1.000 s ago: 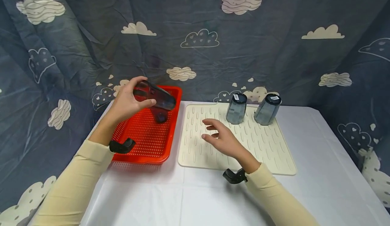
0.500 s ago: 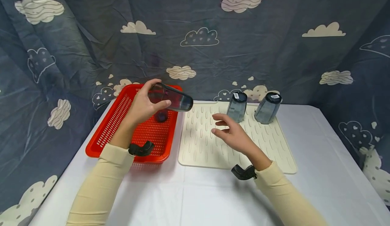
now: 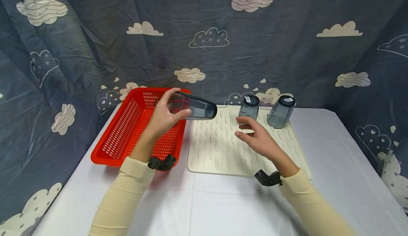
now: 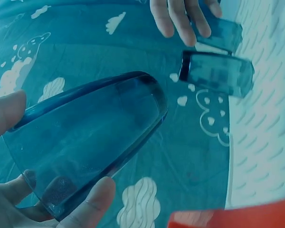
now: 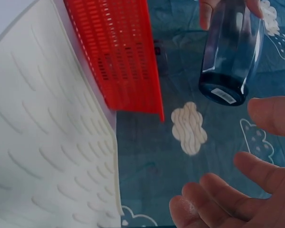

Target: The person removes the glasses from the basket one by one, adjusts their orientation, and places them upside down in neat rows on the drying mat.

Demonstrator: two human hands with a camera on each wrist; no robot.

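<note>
My left hand [image 3: 163,117] grips a dark tinted drinking glass [image 3: 200,108] near its rim end, thumb on the near side. The glass lies nearly sideways in the air, its thick base pointing right, over the gap between the red basket [image 3: 109,161] and the cream mat [image 3: 216,154]. A label [image 5: 223,96] shows on that base in the right wrist view. Above the mat hovers my right hand [image 3: 258,140], fingers relaxed and thumb apart, holding nothing. Behind it two matching glasses, the nearer glass [image 3: 250,105] and the farther glass [image 3: 281,112], stand upside down.
The perforated basket stands left of the mat on a white-covered table [image 3: 207,207]. In the right wrist view, a dark glass-like shape [image 5: 160,57] shows just past the basket's rim. A dark cloth [image 3: 204,13] with cloud prints hangs close behind the table.
My left hand has carried the glass rightward from over the basket toward the mat, turning it closer to level. My right hand has shifted right, toward the standing glasses.
</note>
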